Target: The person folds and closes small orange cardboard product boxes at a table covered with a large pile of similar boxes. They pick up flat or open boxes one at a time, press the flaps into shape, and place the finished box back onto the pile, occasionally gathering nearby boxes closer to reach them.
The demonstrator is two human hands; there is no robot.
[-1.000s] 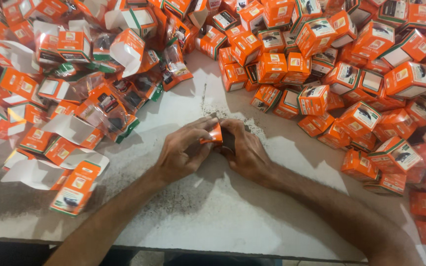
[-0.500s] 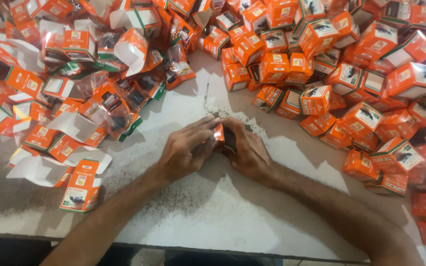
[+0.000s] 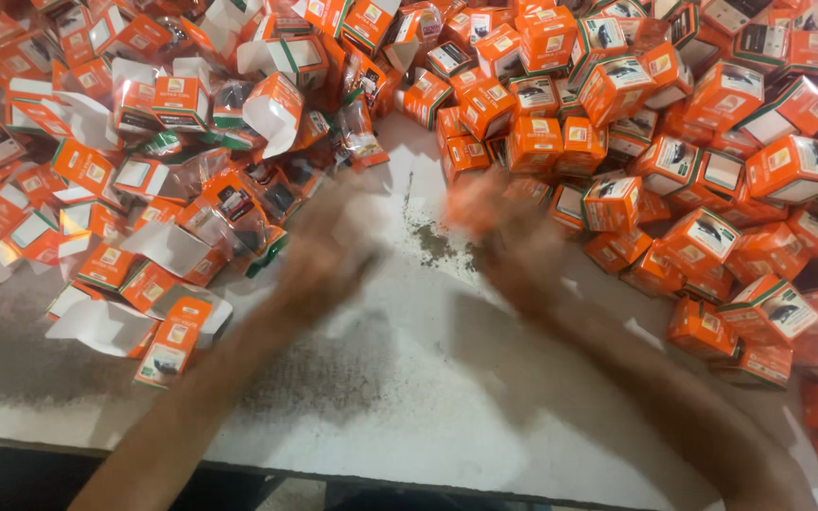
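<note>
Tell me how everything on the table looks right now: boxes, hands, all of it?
Left hand: blurred, reaching toward the open cartons.
Right hand: blurred, something orange at its fingertips.
Folded orange boxes: closed, heaped on the right.
Open cartons: flaps up, jumbled on the left.
White tabletop: dusty, dark smudges.

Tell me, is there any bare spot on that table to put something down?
Yes: the white tabletop near its front edge, between the forearms and under them, is bare. Left, the heap of opened boxes crowds it; right and top, the pile of closed orange boxes leaves no room.
</note>
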